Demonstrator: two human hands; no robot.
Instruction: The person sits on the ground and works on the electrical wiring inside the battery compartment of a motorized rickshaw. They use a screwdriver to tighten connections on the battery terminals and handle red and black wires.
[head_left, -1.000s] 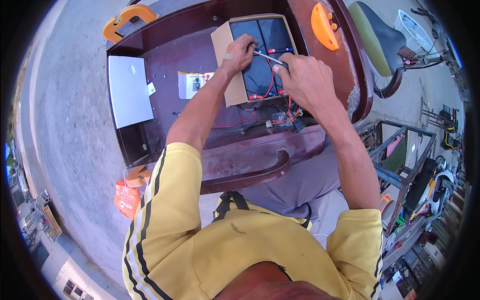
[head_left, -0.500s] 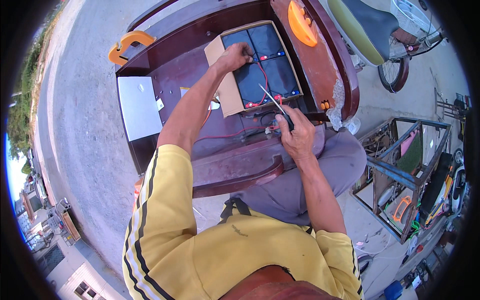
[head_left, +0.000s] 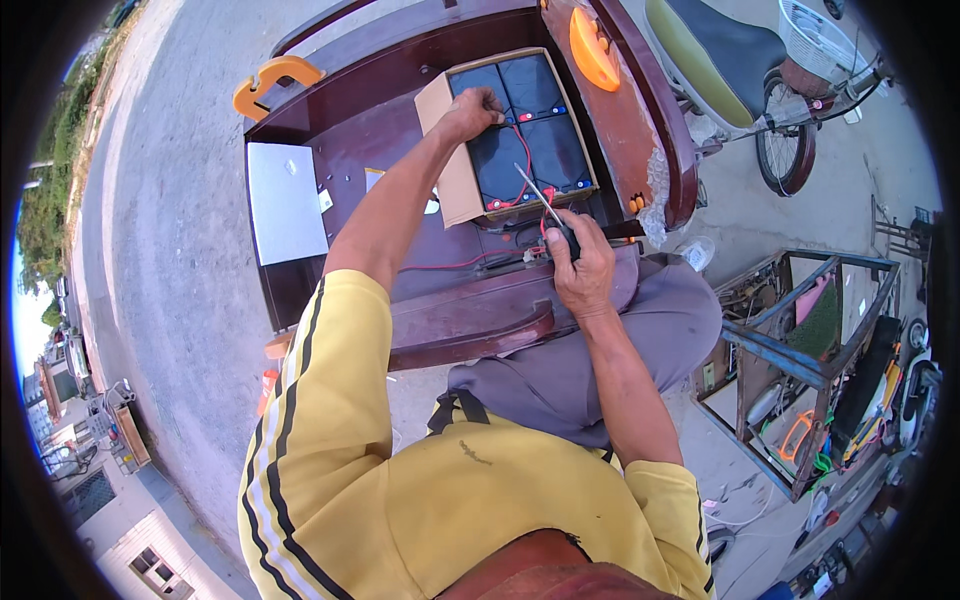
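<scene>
My left hand [head_left: 470, 112] reaches over the upper left of several black batteries [head_left: 540, 150], its fingers curled in a pinch at a terminal beside a red wire [head_left: 525, 144]. What the fingertips hold is too small to make out. My right hand [head_left: 582, 258] grips a screwdriver [head_left: 535, 187] by its dark handle, the shaft slanting up over the lower batteries. The batteries sit in an open cardboard box [head_left: 459, 205] inside a maroon compartment [head_left: 350, 65]. Loose red and black wires [head_left: 465, 258] lie below the box. A white board [head_left: 285, 203] lies at the compartment's left.
An orange handle-like part [head_left: 278, 82] is at the upper left rim, another orange piece [head_left: 592, 50] on the right ledge. A bicycle [head_left: 710, 65] stands at the upper right. A rusty metal frame [head_left: 830, 355] holds assorted items at the right, beside my knee.
My right hand has moved down and toward me with the screwdriver, its tip now away from my left fingers. My left hand stays at the upper batteries. The view has shifted slightly.
</scene>
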